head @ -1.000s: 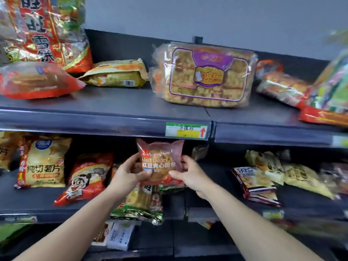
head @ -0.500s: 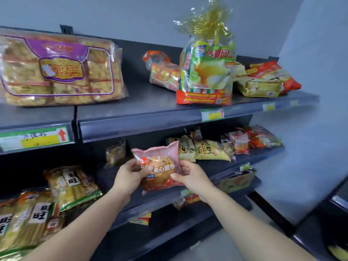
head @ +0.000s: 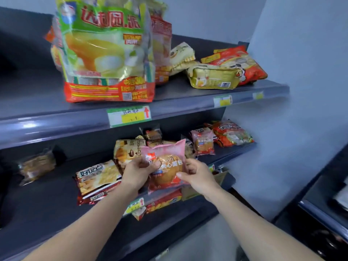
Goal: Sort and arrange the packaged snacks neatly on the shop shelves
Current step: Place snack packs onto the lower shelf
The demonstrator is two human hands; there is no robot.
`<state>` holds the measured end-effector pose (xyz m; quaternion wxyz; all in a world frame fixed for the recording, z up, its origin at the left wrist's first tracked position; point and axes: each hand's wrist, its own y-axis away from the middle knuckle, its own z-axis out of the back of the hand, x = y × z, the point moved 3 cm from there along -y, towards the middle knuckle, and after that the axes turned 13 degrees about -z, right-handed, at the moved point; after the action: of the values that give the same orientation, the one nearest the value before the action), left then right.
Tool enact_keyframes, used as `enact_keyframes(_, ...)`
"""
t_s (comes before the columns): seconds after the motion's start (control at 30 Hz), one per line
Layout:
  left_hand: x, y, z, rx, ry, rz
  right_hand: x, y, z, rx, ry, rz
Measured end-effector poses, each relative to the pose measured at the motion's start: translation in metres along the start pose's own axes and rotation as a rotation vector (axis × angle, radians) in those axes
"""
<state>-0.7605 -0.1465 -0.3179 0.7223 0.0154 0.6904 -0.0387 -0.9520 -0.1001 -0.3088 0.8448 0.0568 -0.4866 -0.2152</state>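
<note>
Head view: placing looks the step in hand; the left hand (head: 138, 173) grips the pink bread packet (head: 167, 166) by its left edge, fingers curled round it, the right hand (head: 195, 177) pinches its right edge, both before the middle shelf (head: 37, 204); next it likely wants setting beside the matching pink packet (head: 204, 142) further right; glossy crinkly film, flat seams, a soft round bun inside.

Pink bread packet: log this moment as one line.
object: pink bread packet | left hand: grips left edge | right hand: grips right edge | position: held before middle shelf | status: not yet shelved
</note>
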Motion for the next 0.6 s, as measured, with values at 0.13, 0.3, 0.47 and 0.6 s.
enact_keyframes(0.13, 0.010, -0.024, -0.045, 0.045, 0.045, 0.051, -0.019, -0.036, 0.031, -0.079, 0.023, -0.023)
enact_keyframes(0.3, 0.053, -0.077, -0.081, -0.091, 0.034, 0.250, -0.046, -0.095, 0.061, -0.117, 0.037, -0.079)
enact_keyframes(0.47, 0.094, -0.125, -0.105, -0.199, 0.194, 0.503, -0.065, -0.159, 0.094, -0.174, 0.099, -0.136)
enact_keyframes(0.6, 0.115, -0.151, -0.120, -0.289, 0.424, 0.562, -0.081, -0.205, 0.106, -0.182, 0.176, -0.165)
